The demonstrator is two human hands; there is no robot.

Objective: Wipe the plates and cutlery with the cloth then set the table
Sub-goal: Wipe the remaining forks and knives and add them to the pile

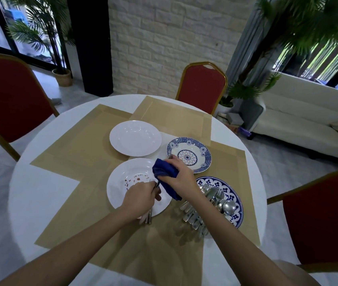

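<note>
Cloth point(165, 172) (dark blue) is bunched in the person's right hand point(179, 172), fingers curled tight round it. It's wrapped over the upper end of whatever the left hand point(140, 196) grips, approx mid-table. Fork point(152, 180) tines show by the left knuckles and handles point(148, 216) stick out under the palm, over the near plate point(118, 182) w/ the red pattern. Can't tell how many pcs are in that fist, maybe 2.

Rest of the cutlery point(211, 201) is heaped on a blue plate point(235, 196) toward the table's point(40, 193) right edge. A white plate point(135, 138) and a patterned plate point(188, 154) sit further back on the mats point(77, 145).

IMO to do this bit well: hold the handle end firm, pinch the cloth hard and drag it the full length, tines incl., then turn the piece and go again. Wiped pcs prob belong apart from the heap so nothing gets mixed up.
</note>
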